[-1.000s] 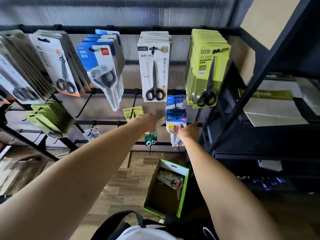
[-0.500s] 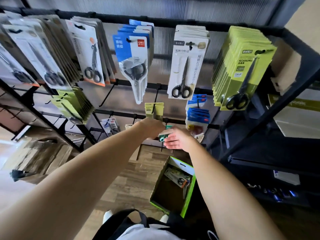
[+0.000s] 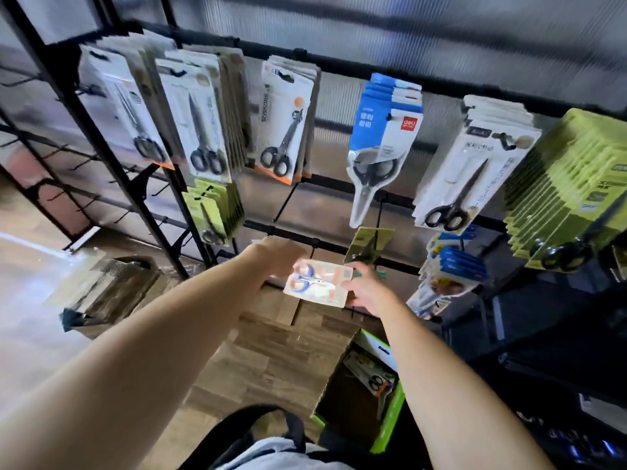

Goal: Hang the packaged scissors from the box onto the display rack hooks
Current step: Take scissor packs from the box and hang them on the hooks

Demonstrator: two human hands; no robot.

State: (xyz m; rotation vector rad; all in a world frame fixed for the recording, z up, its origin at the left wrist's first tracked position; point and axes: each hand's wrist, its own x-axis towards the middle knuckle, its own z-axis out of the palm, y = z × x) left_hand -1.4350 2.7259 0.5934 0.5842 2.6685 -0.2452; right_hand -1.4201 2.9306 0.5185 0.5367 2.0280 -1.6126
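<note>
A pack of small blue-handled scissors [image 3: 317, 281] lies flat between my hands, low in front of the black display rack [image 3: 305, 232]. My left hand [image 3: 278, 257] holds its left end; the fingers are hidden behind the card. My right hand [image 3: 364, 286] pinches its right edge. The green-edged cardboard box [image 3: 390, 425] stands open on the floor below my right arm, with more packaged scissors [image 3: 369, 376] inside. A single yellow-green pack [image 3: 368, 244] hangs on a hook just above my hands.
Full hooks of packaged scissors fill the upper row: white packs [image 3: 203, 130], a blue pack [image 3: 380, 147], lime packs [image 3: 570, 198]. Small blue packs [image 3: 454, 276] hang at right. Bare hooks stick out at lower left. A flattened carton [image 3: 101, 293] lies on the wood floor.
The view swung left and down along the rack. Both hands came away from the blue packs at right and now hold a blue-handled scissors pack flat between them.
</note>
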